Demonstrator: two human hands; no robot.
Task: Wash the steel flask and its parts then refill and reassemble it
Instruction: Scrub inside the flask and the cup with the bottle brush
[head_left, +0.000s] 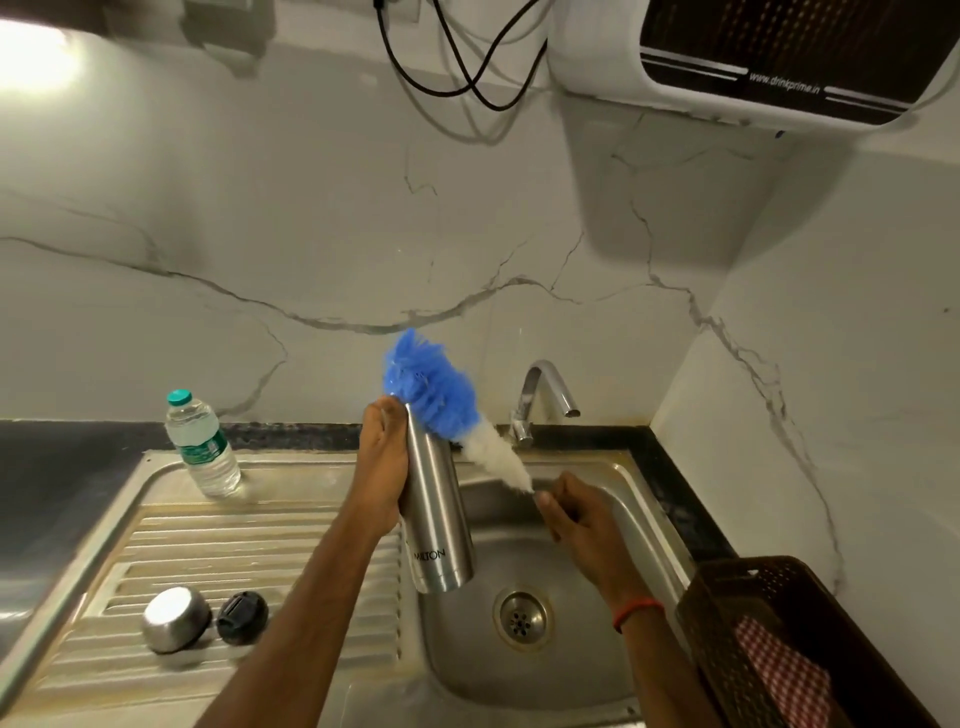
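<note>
My left hand (382, 467) grips the steel flask (439, 525) near its open mouth and holds it tilted over the sink basin (582, 654). My right hand (576, 519) holds the handle of a bottle brush (447, 410) with blue and white bristles. The blue bristle head lies across the flask's mouth, outside it. On the draining board (249, 540) at the lower left sit the flask's steel cap (176, 618) and its black inner lid (242, 617), side by side.
A small plastic water bottle (201, 447) with a teal cap stands at the back of the draining board. The tap (545, 400) rises behind the basin. A brown basket (779, 649) with a checked cloth sits at the right. A water purifier (753, 57) hangs above.
</note>
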